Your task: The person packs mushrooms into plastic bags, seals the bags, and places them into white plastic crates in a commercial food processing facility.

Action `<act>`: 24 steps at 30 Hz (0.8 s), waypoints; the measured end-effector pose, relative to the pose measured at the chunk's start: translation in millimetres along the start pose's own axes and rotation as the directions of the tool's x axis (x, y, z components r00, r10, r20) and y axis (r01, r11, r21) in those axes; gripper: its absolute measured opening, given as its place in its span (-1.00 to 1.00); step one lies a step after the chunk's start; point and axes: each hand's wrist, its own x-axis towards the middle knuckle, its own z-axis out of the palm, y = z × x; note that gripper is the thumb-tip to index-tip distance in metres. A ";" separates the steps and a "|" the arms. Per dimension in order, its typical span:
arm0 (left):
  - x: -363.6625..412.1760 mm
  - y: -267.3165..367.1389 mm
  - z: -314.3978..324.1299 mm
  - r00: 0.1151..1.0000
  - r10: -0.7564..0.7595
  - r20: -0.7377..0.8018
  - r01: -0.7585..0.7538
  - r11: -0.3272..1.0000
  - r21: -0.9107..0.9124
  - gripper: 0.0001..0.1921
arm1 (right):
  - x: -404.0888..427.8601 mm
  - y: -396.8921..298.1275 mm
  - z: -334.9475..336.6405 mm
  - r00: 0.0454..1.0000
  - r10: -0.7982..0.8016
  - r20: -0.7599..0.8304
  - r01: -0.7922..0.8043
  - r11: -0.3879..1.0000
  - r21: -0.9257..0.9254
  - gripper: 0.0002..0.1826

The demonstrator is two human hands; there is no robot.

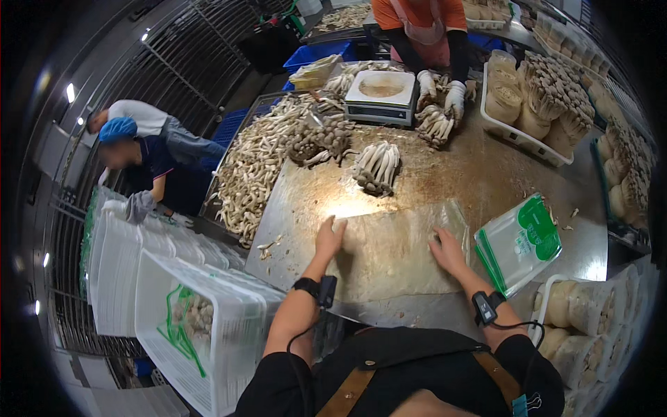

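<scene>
A transparent plastic sheet [388, 260] lies flat on the steel table [581, 250] before me. My left hand [330, 241] is at its left edge, thumb and fingers apart. Over the sheet's right part is my right hand [447, 250], its fingers spread and holding nothing. Whether either palm presses on the plastic I cannot tell. Beyond the sheet lies a bunch of mushrooms [379, 166], pale stems away from me and brown caps towards me. Right of my right hand rests a stack of green-printed plastic bags [521, 242].
A digital scale [381, 96] stands at the back, beside a co-worker's gloved hands [443, 96] holding mushrooms. Loose mushrooms [260, 161] heap at the left. A white crate [526, 136] of mushroom blocks sits at the right. White baskets [224, 313] crowd the table's left side.
</scene>
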 end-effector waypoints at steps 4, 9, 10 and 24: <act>112.2 23.0 0.5 0.989 -0.089 0.116 0.117 0.956 -0.269 -0.33 | 111.1 -21.8 14.7 0.975 0.202 0.089 -0.221 0.909 0.354 -0.35; 211.7 54.4 29.5 0.890 -0.149 0.431 0.402 0.703 -0.587 -0.31 | 252.1 -42.4 67.8 0.932 0.362 -0.020 -0.268 0.725 0.635 -0.04; 221.7 61.0 37.4 0.845 -0.102 0.524 0.445 0.677 -0.586 -0.29 | 275.8 -47.0 78.6 0.907 0.418 0.044 -0.335 0.654 0.679 -0.05; -34.6 49.6 57.2 0.936 -0.091 0.340 0.227 0.895 -0.385 -0.20 | 91.8 -70.3 41.1 0.945 0.231 0.230 -0.310 0.852 0.421 0.12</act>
